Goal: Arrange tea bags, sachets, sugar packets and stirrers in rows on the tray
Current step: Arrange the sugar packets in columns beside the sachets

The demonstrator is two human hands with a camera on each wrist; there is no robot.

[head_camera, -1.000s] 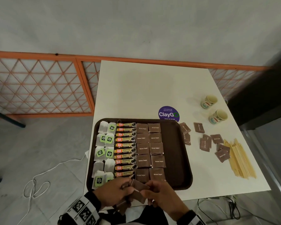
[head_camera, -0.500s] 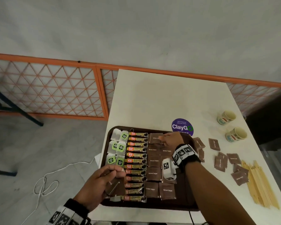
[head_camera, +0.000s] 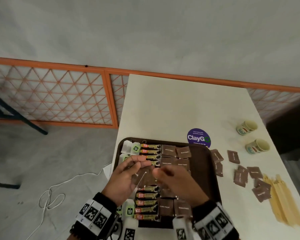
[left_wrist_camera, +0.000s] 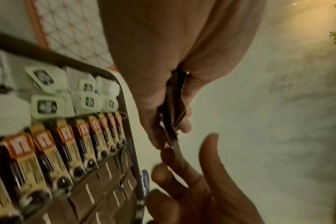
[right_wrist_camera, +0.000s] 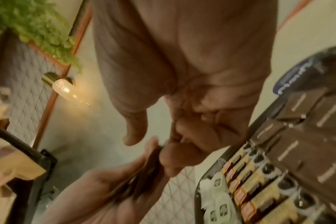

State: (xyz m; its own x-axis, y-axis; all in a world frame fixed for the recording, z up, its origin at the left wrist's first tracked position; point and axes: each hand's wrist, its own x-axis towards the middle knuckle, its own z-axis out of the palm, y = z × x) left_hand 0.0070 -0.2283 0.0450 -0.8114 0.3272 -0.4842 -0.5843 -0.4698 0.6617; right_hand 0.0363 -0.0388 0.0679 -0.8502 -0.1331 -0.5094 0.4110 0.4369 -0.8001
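Head view: left hand (head_camera: 123, 177) gripping sugar packets (head_camera: 140, 177)

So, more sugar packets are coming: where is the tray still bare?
The tray's right strip, between the sugar packets and its right rim, is bare. Crowded: tea bags and sachets fill the left.

You have two cups (head_camera: 246, 127), one tray (head_camera: 208, 163), one round sticker (head_camera: 198, 137), and two hands (head_camera: 123, 179) above it.

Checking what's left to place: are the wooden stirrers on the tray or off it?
Off. The wooden stirrers lie heaped on the table, right of the tray.
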